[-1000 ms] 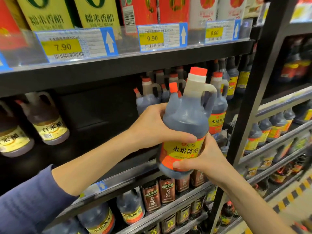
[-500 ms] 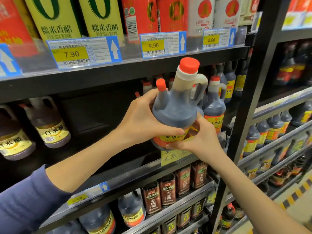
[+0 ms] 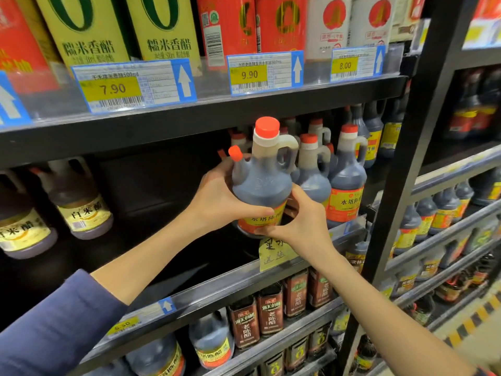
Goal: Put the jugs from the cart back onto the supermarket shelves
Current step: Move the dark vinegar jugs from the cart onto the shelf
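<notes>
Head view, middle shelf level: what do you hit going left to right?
Pale-labelled jug at the frame edge → second pale-labelled jug → left hand → held jug → right hand → shelved dark jug → black shelf upright.

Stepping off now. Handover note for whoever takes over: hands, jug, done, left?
Left hand: grips the left side of the dark plastic vinegar jug with the orange cap.
Right hand: holds its lower right side.
Jug: upright over the black middle shelf, just left of the row of matching orange-capped jugs; whether its base rests on the shelf is hidden.
Done: jug brought to its row.
Left: set it down, let go. Cart not in view.
</notes>
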The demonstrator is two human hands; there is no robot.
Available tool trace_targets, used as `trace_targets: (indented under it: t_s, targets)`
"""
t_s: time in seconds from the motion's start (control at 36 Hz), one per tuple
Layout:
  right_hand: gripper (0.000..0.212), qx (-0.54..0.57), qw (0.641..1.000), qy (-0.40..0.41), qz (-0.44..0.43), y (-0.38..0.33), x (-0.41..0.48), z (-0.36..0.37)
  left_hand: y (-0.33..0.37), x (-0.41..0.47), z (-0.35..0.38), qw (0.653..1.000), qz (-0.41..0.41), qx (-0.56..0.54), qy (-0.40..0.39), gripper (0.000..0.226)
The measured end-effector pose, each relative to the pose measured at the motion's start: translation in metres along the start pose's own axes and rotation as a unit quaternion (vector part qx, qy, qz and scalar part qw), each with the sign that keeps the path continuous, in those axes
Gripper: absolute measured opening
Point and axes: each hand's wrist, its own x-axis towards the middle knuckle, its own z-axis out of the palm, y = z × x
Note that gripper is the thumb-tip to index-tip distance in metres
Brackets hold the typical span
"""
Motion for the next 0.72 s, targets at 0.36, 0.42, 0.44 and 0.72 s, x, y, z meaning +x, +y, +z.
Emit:
trace_targets:
  t_s: [0.36, 0.42, 0.44, 0.72]
  targets:
    - [0.069, -0.074, 0.997, 0.005, 0.006, 0.015, 0.000, 0.010, -0.025, 0.006, 0.007, 0.999, -0.031, -0.015, -0.016, 0.073]
    - [0.069, -0.096, 0.995, 0.000, 0.016, 0.020, -0.001, 0.012, -0.030, 0.006, 0.009, 0.999, -0.042, -0.021, -0.019, 0.070]
    - [0.070, -0.107, 0.994, -0.004, 0.020, 0.021, -0.001, 0.012, -0.033, 0.006, 0.010, 0.998, -0.048, -0.026, -0.021, 0.069]
    - [0.078, -0.259, 0.959, -0.079, 0.079, 0.017, 0.000, 0.007, -0.058, 0.007, 0.024, 0.994, -0.090, -0.057, -0.038, 0.060]
